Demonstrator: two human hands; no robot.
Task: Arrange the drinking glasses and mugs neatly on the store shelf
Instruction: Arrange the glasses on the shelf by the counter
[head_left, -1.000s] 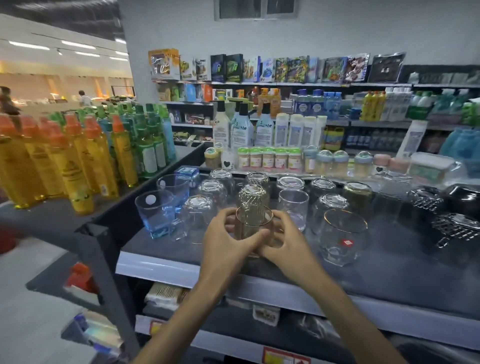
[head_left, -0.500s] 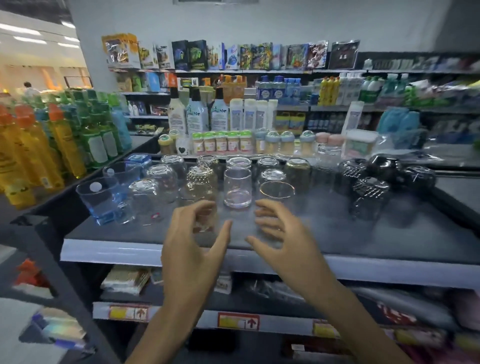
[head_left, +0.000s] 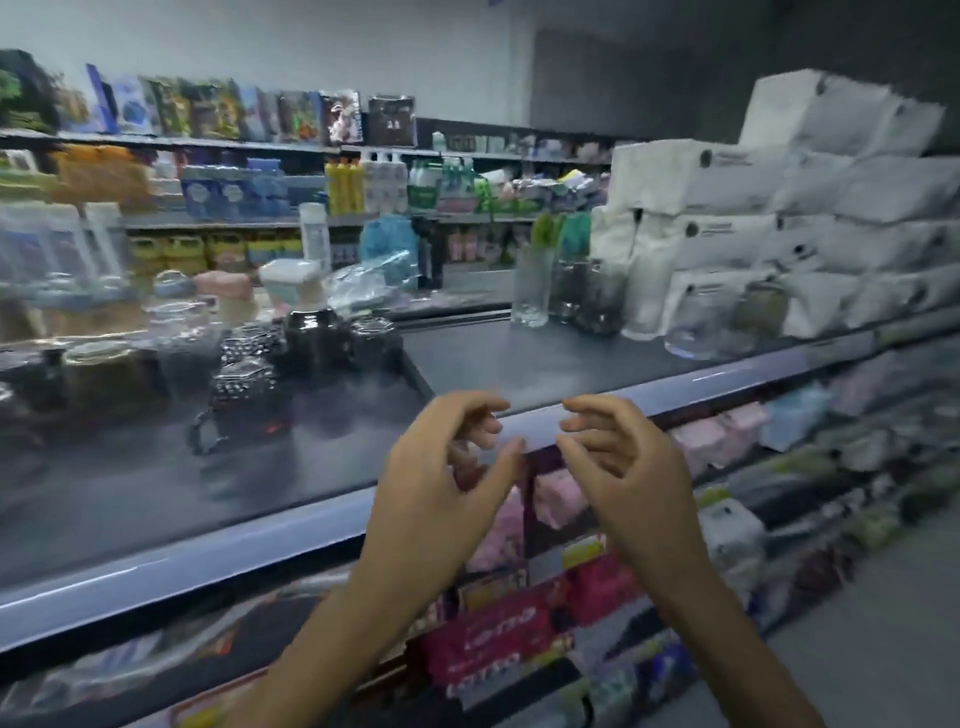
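My left hand (head_left: 441, 478) and my right hand (head_left: 618, 462) hover side by side over the front edge of the dark shelf (head_left: 519, 358), fingers curled and apart, holding nothing. Several dark patterned mugs (head_left: 249, 384) and upturned glasses (head_left: 98, 374) stand blurred at the left of the shelf. Farther right stands a tall clear glass (head_left: 532, 286) beside darker tumblers (head_left: 597, 301) and a round clear glass (head_left: 701, 327). Both hands are well short of all of them.
White wrapped packs (head_left: 779, 208) are stacked at the right end of the shelf. Pink and red packets (head_left: 498, 623) fill the lower shelves. Bottles and boxes line the far shelves (head_left: 311, 182). The aisle floor (head_left: 883, 649) lies at the lower right.
Both hands let go of the amber glass and drew back open. The view has swung right, so the glass cluster now sits at the left and the white packs have come into sight.
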